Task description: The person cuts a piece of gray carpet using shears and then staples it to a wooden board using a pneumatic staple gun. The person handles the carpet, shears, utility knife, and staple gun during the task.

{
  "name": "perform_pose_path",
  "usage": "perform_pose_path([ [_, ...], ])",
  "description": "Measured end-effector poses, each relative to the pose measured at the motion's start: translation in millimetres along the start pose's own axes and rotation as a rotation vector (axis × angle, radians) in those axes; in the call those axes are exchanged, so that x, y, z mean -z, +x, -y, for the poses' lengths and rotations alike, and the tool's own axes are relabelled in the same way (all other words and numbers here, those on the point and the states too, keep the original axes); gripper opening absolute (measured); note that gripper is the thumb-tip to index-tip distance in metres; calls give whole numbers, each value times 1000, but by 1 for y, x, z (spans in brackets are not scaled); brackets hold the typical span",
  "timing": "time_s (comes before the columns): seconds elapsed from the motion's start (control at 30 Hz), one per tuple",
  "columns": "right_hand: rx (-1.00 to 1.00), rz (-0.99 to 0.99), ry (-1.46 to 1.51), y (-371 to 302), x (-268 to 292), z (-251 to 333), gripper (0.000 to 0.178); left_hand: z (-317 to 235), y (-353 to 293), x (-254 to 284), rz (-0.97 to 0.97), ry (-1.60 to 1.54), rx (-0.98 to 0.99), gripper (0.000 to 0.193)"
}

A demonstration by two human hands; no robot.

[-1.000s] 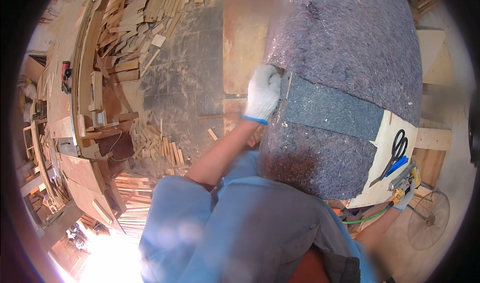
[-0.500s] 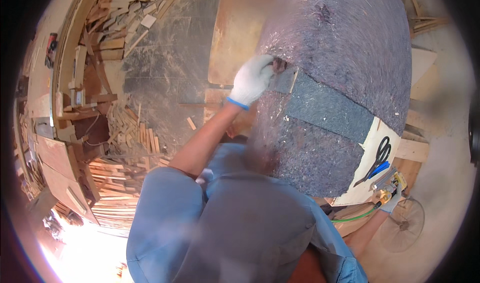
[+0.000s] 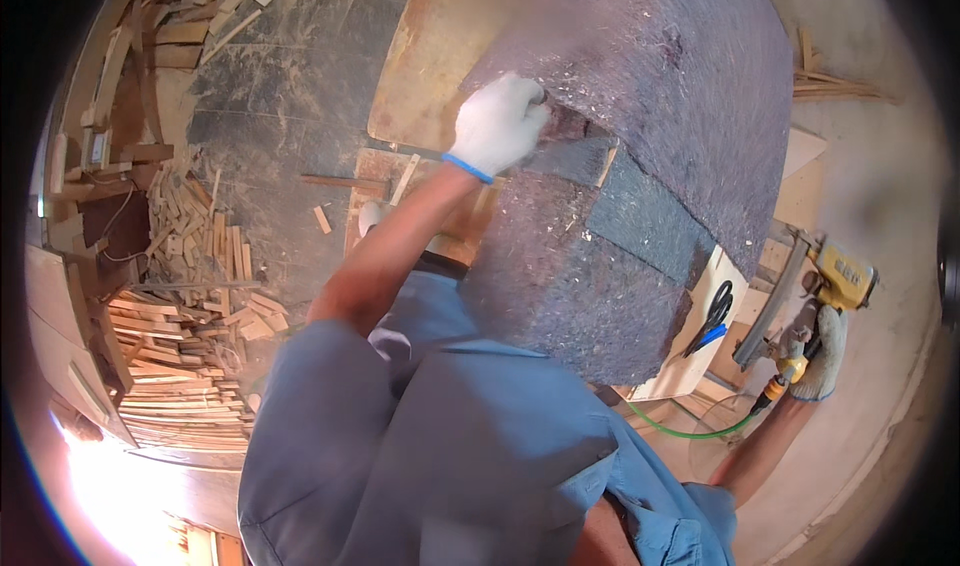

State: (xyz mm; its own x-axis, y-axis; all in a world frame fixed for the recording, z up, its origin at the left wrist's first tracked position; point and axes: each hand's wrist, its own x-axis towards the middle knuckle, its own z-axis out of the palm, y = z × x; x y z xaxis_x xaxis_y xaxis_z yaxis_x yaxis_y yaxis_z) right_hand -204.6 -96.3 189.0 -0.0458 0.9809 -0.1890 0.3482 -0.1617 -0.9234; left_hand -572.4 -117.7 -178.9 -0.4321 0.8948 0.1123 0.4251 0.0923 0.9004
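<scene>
My left hand [image 3: 503, 126], in a white glove with a blue cuff, has its fingers curled closed at the edge of a speckled grey-purple felt pad [image 3: 680, 76]. Beside its fingertips, a darker blue-grey felt strip [image 3: 650, 216] lies between parts of the padding, with a small pale wood sliver [image 3: 607, 166] at its end. My gloved right hand [image 3: 826, 356] grips a yellow pneumatic staple gun [image 3: 845, 274], raised off to the right of the padding. From the gun's lower end runs a green air hose [image 3: 690, 434].
Black-handled scissors [image 3: 716, 308] and a blue object [image 3: 712, 337] lie on a pale board at the padding's right corner. Wood offcuts [image 3: 180, 366] are heaped along the left floor. A brown board [image 3: 420, 66] lies left of the padding.
My right hand has lifted the staple gun up and to the right, away from beside the scissors. My left hand stays at the felt's edge. The whole view has shifted and turned slightly.
</scene>
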Motion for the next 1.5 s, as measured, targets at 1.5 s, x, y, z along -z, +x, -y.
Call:
perform_pose_path([
  [1.5, -553, 1062, -1906, 119, -459, -7, 18, 62, 25, -22, -22, 42, -156, 18],
])
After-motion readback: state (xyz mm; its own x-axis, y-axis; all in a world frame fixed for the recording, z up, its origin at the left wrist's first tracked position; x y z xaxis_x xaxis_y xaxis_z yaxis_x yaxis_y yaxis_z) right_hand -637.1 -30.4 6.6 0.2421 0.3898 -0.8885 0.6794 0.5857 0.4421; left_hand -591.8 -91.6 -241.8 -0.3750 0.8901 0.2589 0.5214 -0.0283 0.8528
